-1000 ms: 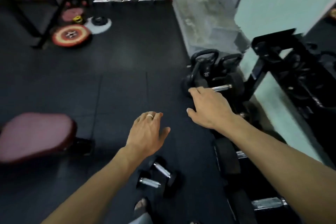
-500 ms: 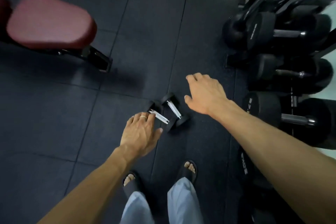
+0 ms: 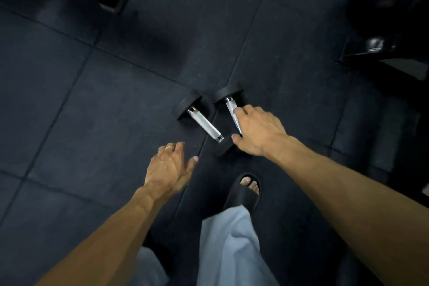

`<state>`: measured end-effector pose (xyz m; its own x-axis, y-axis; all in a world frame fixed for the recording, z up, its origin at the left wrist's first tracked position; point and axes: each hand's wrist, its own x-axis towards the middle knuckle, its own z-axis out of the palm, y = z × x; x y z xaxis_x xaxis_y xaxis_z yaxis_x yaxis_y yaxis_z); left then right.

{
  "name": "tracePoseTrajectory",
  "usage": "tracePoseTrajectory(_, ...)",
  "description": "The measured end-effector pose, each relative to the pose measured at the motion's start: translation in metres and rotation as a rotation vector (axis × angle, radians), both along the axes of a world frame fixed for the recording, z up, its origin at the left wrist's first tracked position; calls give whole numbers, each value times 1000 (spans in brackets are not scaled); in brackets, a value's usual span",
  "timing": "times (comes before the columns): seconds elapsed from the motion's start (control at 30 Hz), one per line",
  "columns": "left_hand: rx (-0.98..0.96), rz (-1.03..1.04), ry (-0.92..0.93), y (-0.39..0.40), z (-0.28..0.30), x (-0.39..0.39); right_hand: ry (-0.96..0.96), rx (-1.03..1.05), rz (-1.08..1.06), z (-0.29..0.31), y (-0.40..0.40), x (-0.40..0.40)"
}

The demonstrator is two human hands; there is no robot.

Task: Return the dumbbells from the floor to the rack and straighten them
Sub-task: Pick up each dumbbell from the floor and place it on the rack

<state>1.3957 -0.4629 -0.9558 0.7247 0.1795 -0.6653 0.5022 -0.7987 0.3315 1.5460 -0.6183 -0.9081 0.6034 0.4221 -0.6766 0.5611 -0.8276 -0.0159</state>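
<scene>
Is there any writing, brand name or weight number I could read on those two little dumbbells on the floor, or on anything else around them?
None can be read.
Left dumbbell: black ends and chrome handle show no marking.
Right dumbbell: no marking visible; the right hand covers much of its handle.
Dark equipment at the upper right: blurred, only glare, no legible text.
Floor tiles and black sandal: plain.

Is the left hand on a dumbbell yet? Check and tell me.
No, the left hand hovers open over the floor, short of the left dumbbell, touching nothing.
</scene>
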Motion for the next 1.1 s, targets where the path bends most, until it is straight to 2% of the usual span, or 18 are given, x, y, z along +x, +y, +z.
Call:
tracePoseTrajectory(0.27,-175,420,6,-10,-147,48,193,11,61,-154,2,24)
tracePoseTrajectory(0.43,-333,624,-11,-10,-206,76,360,-8,-21,-211,13,26)
tracePoseTrajectory(0.63,-612,819,-109,-7,-226,92,468,-28,-81,-234,25,33)
tracePoseTrajectory(0.77,-810,946,-98,-8,-232,96,485,-14,-101,-234,24,36)
tracePoseTrajectory(1.1,-848,1045,-120,-12,-219,93,448,1,-47,-219,26,31)
